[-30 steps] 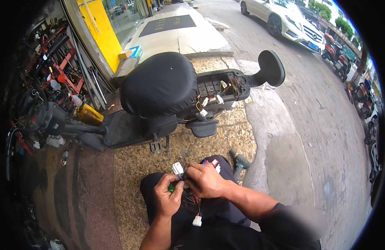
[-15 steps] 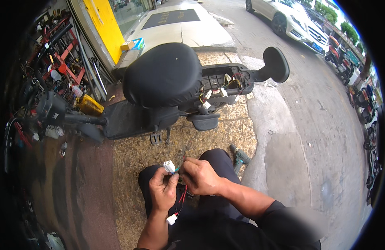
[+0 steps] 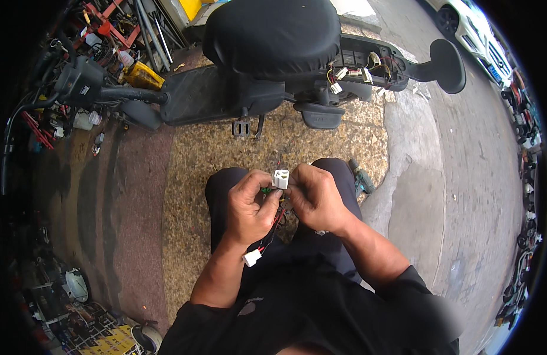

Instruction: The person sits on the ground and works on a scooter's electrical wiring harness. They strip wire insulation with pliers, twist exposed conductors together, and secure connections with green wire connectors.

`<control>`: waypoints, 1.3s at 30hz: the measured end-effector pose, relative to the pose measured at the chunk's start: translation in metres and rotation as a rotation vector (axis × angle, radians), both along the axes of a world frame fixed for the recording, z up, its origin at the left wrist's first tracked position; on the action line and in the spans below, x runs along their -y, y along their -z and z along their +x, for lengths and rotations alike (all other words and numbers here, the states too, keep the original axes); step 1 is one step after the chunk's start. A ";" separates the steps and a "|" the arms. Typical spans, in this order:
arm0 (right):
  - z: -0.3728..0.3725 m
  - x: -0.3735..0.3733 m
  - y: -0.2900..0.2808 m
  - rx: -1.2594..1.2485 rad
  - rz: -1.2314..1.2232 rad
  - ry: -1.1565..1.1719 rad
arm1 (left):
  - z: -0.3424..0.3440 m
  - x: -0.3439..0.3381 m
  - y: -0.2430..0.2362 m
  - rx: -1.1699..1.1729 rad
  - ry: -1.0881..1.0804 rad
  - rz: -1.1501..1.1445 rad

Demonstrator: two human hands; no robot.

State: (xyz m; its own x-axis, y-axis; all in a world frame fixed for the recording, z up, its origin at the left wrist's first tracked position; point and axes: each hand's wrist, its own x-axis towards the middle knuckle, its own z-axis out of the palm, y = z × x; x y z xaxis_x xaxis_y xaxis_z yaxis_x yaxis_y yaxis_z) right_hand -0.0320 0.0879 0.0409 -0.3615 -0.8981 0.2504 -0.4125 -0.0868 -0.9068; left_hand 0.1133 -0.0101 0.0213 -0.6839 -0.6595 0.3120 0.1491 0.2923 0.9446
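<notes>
Over my lap, a white plastic wire connector (image 3: pixel 280 178) stands with its slotted end up. My left hand (image 3: pixel 248 208) is closed, thumb and fingers pinching the connector from the left. Close against its right side, my right hand (image 3: pixel 318 198) is closed too, its fingertips at the wires under the connector; just what they grip is partly hidden. A bit of green wire shows by the left fingertips. Red and black wires (image 3: pixel 277 220) run down between my hands. A second white connector (image 3: pixel 251 258) hangs from them beside my left wrist.
Ahead stands an electric scooter with a black seat (image 3: pixel 273 38) and an opened rear compartment, loose white connectors (image 3: pixel 335 87) hanging from it. A power drill (image 3: pixel 362 177) lies beyond my right knee. Tools and parts crowd the left; a white car (image 3: pixel 480 38) is at far right.
The view has tilted down, so the scooter sits higher in it. My right hand has come closer to the upper connector, which now stands more upright between both hands.
</notes>
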 end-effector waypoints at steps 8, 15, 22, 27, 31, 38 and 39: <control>-0.004 0.000 0.000 0.079 0.070 -0.049 | 0.002 -0.001 0.000 -0.031 -0.005 0.170; -0.014 -0.001 -0.010 -0.031 -0.120 -0.031 | 0.001 0.006 -0.008 -0.132 -0.032 0.362; -0.038 0.020 -0.026 -0.233 -0.320 0.006 | -0.003 0.014 -0.013 -0.218 0.041 0.558; -0.045 0.032 -0.020 0.234 -0.084 -0.200 | -0.004 0.019 -0.016 -0.279 0.131 0.675; -0.054 0.022 -0.009 0.322 0.070 -0.505 | -0.001 0.018 -0.018 -0.287 0.144 0.773; -0.041 0.024 0.001 -0.010 -0.254 -0.311 | -0.002 0.021 -0.019 -0.237 0.176 0.817; -0.040 0.024 -0.002 -0.084 -0.286 -0.314 | -0.002 0.021 -0.019 -0.223 0.186 0.829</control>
State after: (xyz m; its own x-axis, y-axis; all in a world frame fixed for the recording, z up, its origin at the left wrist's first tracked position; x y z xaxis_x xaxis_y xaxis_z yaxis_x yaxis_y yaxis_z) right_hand -0.0721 0.0643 0.0427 -0.0493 -0.8515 0.5220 -0.3972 -0.4628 -0.7925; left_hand 0.1112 -0.0310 0.0405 -0.7832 -0.6168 -0.0786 0.3327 -0.5225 0.7850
